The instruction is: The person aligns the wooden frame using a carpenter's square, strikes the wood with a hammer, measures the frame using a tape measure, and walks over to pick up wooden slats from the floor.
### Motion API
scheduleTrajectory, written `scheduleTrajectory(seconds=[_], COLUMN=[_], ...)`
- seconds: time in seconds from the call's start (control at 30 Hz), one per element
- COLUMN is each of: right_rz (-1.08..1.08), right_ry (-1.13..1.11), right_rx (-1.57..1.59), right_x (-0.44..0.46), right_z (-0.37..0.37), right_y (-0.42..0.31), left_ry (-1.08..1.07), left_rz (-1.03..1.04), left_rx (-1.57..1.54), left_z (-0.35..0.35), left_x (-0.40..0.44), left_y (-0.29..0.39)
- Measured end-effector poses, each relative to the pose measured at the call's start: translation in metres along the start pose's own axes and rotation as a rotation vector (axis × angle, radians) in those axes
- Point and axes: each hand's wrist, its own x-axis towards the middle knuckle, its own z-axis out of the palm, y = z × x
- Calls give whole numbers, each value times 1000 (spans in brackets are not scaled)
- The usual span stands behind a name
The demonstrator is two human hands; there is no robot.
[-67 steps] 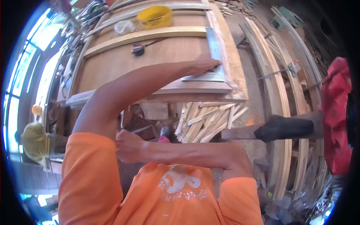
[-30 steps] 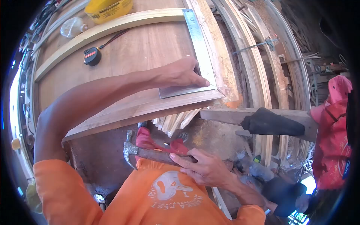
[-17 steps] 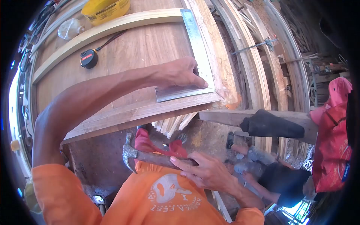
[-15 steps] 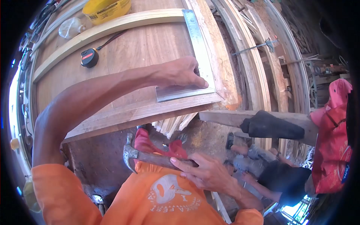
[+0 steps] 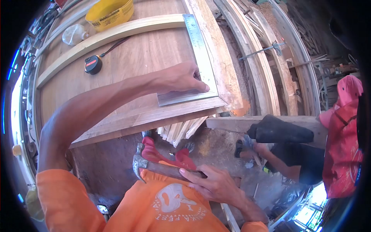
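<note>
A metal try square lies in the corner of a wooden frame with a panel, its marked blade along the right-hand frame piece. My left hand is closed at the square's corner, fingers curled and thumb pressing on the metal. Lower down, in front of my orange shirt, my right hand is wrapped around the wooden handle of a claw hammer. The hammer's head points left, apart from the frame. A black tape measure rests on the panel left of my left hand.
On the panel's far side stand a yellow tub and a clear plastic bottle. Long boards with a bar clamp lie at right. A dark cloth-like item hangs over a beam. Another person is low at lower right.
My right hand and the hammer have lowered slightly. My left hand stays on the square. The other person at lower right has shifted position, and the view has moved a little.
</note>
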Motion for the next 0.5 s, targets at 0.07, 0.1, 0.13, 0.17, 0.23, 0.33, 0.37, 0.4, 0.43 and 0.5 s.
scheduleTrajectory(seconds=[0.07,0.1,0.13,0.17,0.23,0.33,0.37,0.4,0.43,0.5], right_rz=[-10,-20,-23,-24,-33,-131,-136,-138,-167,-142], right_ry=[22,41,40,34,28,1,-15,-33,-27,-11], right_rx=[10,20,21,16,9,-1,1,2,-5,7], right_x=[-3,-4,-4,-2,0,10,11,12,14,15], right_z=[2,3,3,1,1,-2,-1,-1,-1,-2], right_y=[3,4,3,3,3,7,4,1,-1,-5], left_ry=[0,5,11,16,-10,34,59,60,57,61], left_rz=[1,13,24,23,-121,-55,-26,-17,-5,-21], left_rx=[25,25,23,24,53,110,142,153,162,215], left_z=[2,6,8,8,9,16,12,12,12,7], left_x=[1,5,8,10,10,21,22,23,19,10], left_y=[0,-3,-6,-9,-5,-20,-25,-27,-22,-10])
